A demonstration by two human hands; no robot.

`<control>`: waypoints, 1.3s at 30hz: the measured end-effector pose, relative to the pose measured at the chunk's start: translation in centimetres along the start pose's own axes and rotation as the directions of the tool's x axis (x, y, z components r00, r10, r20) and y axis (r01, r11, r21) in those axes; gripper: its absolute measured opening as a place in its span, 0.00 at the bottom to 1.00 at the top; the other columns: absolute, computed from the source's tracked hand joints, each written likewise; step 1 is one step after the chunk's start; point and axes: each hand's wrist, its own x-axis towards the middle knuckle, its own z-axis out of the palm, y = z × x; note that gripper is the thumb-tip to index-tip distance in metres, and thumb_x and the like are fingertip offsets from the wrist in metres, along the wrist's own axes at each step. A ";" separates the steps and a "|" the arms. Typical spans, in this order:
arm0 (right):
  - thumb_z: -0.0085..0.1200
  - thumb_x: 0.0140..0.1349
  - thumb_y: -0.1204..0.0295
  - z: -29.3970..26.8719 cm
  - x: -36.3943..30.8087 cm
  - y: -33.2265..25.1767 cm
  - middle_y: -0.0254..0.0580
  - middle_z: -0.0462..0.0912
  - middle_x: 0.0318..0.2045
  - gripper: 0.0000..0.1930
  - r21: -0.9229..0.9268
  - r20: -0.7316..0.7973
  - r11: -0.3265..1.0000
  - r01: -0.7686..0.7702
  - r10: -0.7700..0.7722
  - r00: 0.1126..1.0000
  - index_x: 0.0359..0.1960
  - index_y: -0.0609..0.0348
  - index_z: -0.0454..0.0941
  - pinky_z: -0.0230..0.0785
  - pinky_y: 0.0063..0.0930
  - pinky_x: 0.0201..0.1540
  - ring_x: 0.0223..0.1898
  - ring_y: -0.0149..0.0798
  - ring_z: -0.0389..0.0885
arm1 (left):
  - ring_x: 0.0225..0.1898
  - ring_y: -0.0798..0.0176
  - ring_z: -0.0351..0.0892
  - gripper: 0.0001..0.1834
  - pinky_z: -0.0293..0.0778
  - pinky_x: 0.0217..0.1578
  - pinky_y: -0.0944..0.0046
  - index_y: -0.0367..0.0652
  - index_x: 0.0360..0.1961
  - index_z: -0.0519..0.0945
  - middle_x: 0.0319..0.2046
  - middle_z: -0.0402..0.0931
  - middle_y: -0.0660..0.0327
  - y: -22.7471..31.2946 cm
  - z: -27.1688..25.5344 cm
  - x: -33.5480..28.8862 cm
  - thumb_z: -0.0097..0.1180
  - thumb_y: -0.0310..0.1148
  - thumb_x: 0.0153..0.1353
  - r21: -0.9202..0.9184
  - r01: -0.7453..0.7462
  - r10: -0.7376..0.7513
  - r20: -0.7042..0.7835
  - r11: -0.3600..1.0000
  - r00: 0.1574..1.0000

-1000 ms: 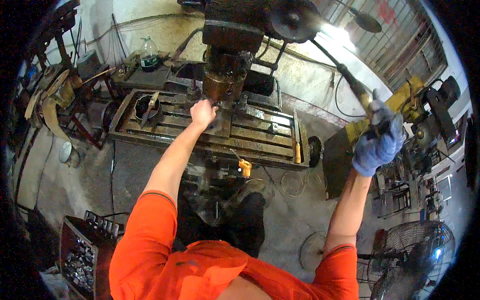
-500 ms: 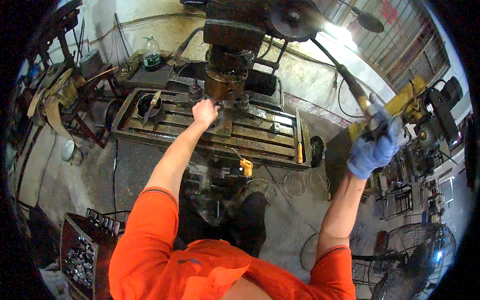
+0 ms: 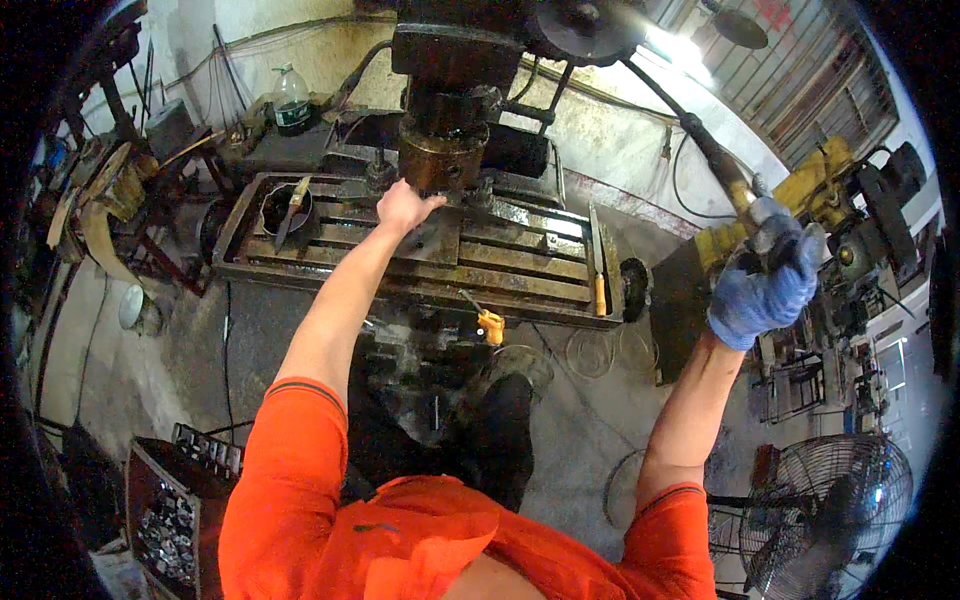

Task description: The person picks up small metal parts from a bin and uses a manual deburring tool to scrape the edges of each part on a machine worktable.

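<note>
My bare left hand (image 3: pixel 405 207) is just below the round spindle head (image 3: pixel 445 150) of a drilling or milling machine, over its slotted worktable (image 3: pixel 500 275). The thumb points right; the other fingers look curled, and whatever they hold is hidden. At the right, my right hand (image 3: pixel 765 280), in a blue-grey glove, is closed round the end of a long lever (image 3: pixel 712 155) that slopes down from the machine head. A yellow-handled air blow gun (image 3: pixel 490 326) hangs at the table's front edge. On the table's right end lies a file (image 3: pixel 599 270) with a yellow handle.
A pot (image 3: pixel 283 222) with a brush (image 3: pixel 293 208) in it stands on the table's left end. Behind it is a large clear bottle (image 3: pixel 291 104). A box of metal parts (image 3: pixel 165 530) is at lower left, a floor fan (image 3: pixel 825 510) at lower right, a yellow machine (image 3: pixel 815 185) beyond.
My left hand has shifted slightly left and up, and its thumb now stretches out to the right. My right hand stays on the lever, a little further right in view. The whole view has shifted slightly.
</note>
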 end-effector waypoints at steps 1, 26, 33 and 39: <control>0.38 0.62 0.63 0.1 0.4 0.0 0.43 0.75 0.21 0.17 0.033 0.018 0.999 0.024 -0.025 1.000 0.21 0.62 0.71 0.61 0.24 0.34 0.23 0.31 0.69 | 0.34 0.57 0.79 0.27 0.73 0.36 0.59 0.45 0.34 0.79 0.28 0.79 0.57 0.3 -0.1 -0.1 0.63 0.56 0.39 0.004 0.006 -0.006 0.013 1.000 1.000; 0.29 0.64 0.66 -0.2 4.4 -0.5 0.43 0.67 0.15 0.18 0.106 0.065 0.993 0.046 -0.053 0.996 0.15 0.58 0.60 0.68 0.41 0.42 0.24 0.42 0.72 | 0.14 0.68 0.74 0.23 0.72 0.22 0.67 0.44 0.27 0.76 0.13 0.74 0.66 2.3 -0.3 -0.1 0.64 0.52 0.40 -0.195 0.133 -0.106 0.144 0.972 0.984; 0.30 0.62 0.67 0.3 4.8 -0.9 0.40 0.64 0.12 0.19 0.223 0.171 0.973 0.062 -0.102 0.980 0.13 0.56 0.58 0.67 0.42 0.39 0.20 0.41 0.68 | 0.14 0.68 0.73 0.25 0.71 0.23 0.66 0.44 0.28 0.75 0.14 0.74 0.66 1.1 -0.2 0.5 0.66 0.53 0.38 -0.139 0.107 -0.088 0.135 0.984 0.987; 0.43 0.54 0.70 -1.7 6.6 -0.3 0.33 0.65 0.13 0.11 0.375 0.170 0.927 -0.001 -0.067 0.983 0.15 0.53 0.63 0.64 0.32 0.30 0.18 0.34 0.65 | 0.15 0.68 0.73 0.28 0.71 0.24 0.66 0.44 0.33 0.75 0.18 0.75 0.64 1.2 -0.5 0.3 0.66 0.53 0.37 -0.115 0.109 -0.095 0.118 0.987 0.988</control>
